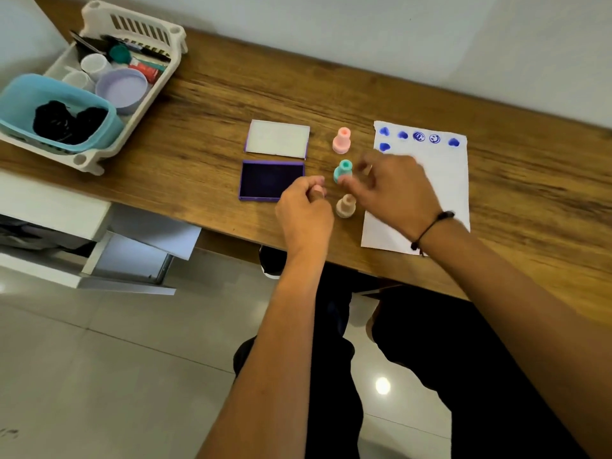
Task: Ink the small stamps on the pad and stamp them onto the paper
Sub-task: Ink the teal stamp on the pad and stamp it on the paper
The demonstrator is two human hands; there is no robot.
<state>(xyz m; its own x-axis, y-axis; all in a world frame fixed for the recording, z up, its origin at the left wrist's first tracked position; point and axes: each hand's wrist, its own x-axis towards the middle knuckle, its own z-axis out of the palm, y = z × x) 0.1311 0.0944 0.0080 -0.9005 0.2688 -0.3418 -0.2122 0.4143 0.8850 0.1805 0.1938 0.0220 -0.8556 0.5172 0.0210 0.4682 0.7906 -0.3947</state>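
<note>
The purple ink pad (265,180) lies open on the wooden desk, its lid (278,139) just behind it. To the right of the pad, three small stamps stand in a column: pink (341,140), teal (343,169) and beige (346,206). The white paper (443,180) at the right carries several blue prints along its top. My right hand (394,190), blurred, reaches over the paper's left edge with its fingers spread. Its thumb is at the teal stamp's base. My left hand (304,210) is curled by the pad's right edge, and nothing clear shows in it.
A white plastic rack (139,31) at the far left holds a blue tub (20,97), a lilac lid, cups and pens. An open white drawer unit (99,246) stands under the desk's left end. My legs are below the desk's near edge.
</note>
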